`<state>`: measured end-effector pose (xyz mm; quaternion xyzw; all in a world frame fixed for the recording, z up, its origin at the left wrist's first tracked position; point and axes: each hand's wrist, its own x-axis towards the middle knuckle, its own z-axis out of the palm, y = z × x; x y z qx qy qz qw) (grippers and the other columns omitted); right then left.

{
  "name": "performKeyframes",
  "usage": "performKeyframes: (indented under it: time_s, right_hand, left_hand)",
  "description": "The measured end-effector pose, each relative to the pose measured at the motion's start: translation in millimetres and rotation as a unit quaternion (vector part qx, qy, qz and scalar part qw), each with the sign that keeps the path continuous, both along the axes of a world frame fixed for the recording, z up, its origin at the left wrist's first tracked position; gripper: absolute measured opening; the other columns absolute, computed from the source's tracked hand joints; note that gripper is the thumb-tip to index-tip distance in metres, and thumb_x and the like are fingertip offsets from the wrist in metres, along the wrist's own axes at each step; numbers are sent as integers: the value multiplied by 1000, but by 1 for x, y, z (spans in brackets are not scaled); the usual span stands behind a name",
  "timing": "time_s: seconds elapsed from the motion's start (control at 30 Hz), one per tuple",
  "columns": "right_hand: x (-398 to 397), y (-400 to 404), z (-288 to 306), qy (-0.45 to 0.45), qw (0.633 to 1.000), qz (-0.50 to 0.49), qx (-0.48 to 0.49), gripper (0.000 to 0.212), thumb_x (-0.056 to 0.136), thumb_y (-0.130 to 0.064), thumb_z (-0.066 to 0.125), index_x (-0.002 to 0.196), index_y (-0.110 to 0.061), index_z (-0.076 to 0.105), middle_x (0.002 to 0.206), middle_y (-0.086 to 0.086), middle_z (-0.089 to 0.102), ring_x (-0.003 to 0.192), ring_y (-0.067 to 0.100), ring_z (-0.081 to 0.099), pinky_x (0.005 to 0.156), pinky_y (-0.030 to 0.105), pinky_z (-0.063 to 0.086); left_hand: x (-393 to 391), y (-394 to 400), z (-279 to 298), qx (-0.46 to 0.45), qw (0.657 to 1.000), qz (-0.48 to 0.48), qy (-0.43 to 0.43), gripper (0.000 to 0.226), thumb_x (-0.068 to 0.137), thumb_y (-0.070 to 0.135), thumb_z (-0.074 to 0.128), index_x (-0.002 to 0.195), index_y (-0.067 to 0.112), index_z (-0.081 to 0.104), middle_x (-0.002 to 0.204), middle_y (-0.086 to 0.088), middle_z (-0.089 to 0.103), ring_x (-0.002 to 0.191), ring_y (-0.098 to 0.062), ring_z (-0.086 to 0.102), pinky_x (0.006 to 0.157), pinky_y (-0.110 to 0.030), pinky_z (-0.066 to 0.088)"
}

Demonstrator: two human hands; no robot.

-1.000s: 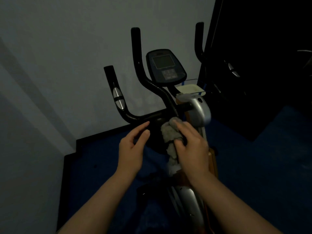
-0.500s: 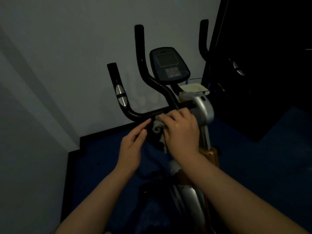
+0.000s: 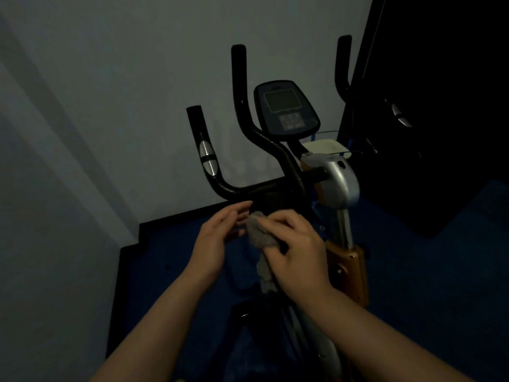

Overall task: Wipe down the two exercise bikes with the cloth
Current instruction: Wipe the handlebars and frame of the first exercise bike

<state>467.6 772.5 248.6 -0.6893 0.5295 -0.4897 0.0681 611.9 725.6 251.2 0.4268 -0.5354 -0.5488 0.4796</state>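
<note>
**Head view: cloth gathered just below the handlebar crossbar**

Head view, nearest first, all placed from the handlebar crossbar (image 3: pixel 264 188) of the exercise bike (image 3: pixel 341 188). Two bare forearms come up from the bottom edge and meet just below that crossbar. The right hand (image 3: pixel 298 249) has its fingers curled round a bunched grey cloth (image 3: pixel 259 235), and a loose tail of the fabric hangs down under the palm. The left hand (image 3: pixel 217 238) is beside it, fingers straight and relaxed, their tips near the wad; whether they touch it is hard to tell in this dim light.

The step looks like re-bunching the cloth before wiping the bar. To do it well, I would fold the tail into the palm so it cannot drag or catch, then wrap the fabric round the tube and run it along the whole bend up to the grip with the metal sensor (image 3: pixel 207 158).

Above the crossbar sits the console (image 3: pixel 285 108). To its right and behind is a clear container (image 3: pixel 330 146) with something pale inside; what it is cannot be made out. Further right, in deep shadow, dark handlebars with a metal sensor are probably the second bike (image 3: pixel 399 117).
</note>
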Motion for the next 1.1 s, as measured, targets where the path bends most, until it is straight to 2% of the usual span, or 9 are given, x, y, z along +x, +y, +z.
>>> performKeyframes:
  time_s: [0.2,0.3,0.4,0.47,0.57,0.7,0.8,0.93,1.1]
  right_hand:
    - [10,-13,5,-6,1000,1,16,43,76,-10,57,115,-22,70,104,-6,58,96,15,57,73,33,52]
    - [-11,3,5,74,997,19,-24,45,73,-5,54,113,-18,70,102,0,58,94,17,54,72,33,51]
    - [-35,-22,27,123,987,-81,-68,43,75,-11,47,112,-14,69,104,8,59,97,23,49,77,34,45]
    - [-40,-42,36,79,989,-128,-3,38,82,-9,52,116,-16,67,109,8,58,103,24,50,83,37,45]
    - [-36,-37,18,-56,985,-85,137,38,92,-10,53,126,-25,59,115,2,58,106,19,55,87,35,48]
    - [-45,-25,12,-117,972,-73,190,35,96,-15,49,130,-25,54,104,-3,64,93,12,60,71,21,48]
    - [-36,-43,21,-101,971,-98,191,31,96,-15,47,125,-22,55,101,-3,63,90,12,59,73,27,49]
    - [-20,-13,-7,-203,962,-99,154,35,101,-20,41,135,-29,48,120,-4,60,105,9,57,88,27,48]
    - [-22,-10,-14,-236,954,-93,161,26,101,-16,41,123,-30,47,109,-4,62,99,10,61,83,27,51]
  left_hand:
    - [-15,-2,5,-9,998,55,-17,32,102,17,37,103,19,69,107,-3,70,97,-10,64,84,-23,49]
    - [-22,-10,12,-32,995,75,-62,27,101,22,43,101,16,69,99,1,69,92,-8,63,79,-21,49]
    - [-35,-26,14,-46,987,46,-150,17,97,21,54,104,18,69,101,0,70,97,-14,64,86,-30,51]
    - [-43,-32,13,-46,979,37,-197,21,97,26,50,107,22,68,102,1,69,97,-16,64,89,-39,52]
    - [-47,-31,10,-65,963,46,-258,28,97,35,40,108,28,65,100,4,68,94,-16,63,87,-46,52]
    - [-49,-25,10,-81,959,63,-265,25,102,27,38,102,29,63,92,11,65,87,-9,61,83,-44,52]
    - [-51,-22,12,-95,956,77,-265,24,103,25,37,100,32,60,89,13,64,85,-5,60,84,-43,52]
    - [-51,-21,8,-91,963,81,-240,26,103,26,36,105,30,62,93,11,65,89,-7,61,86,-45,52]
    - [-53,-18,9,-81,967,94,-223,25,103,27,37,108,28,62,94,9,65,89,-9,61,85,-46,53]
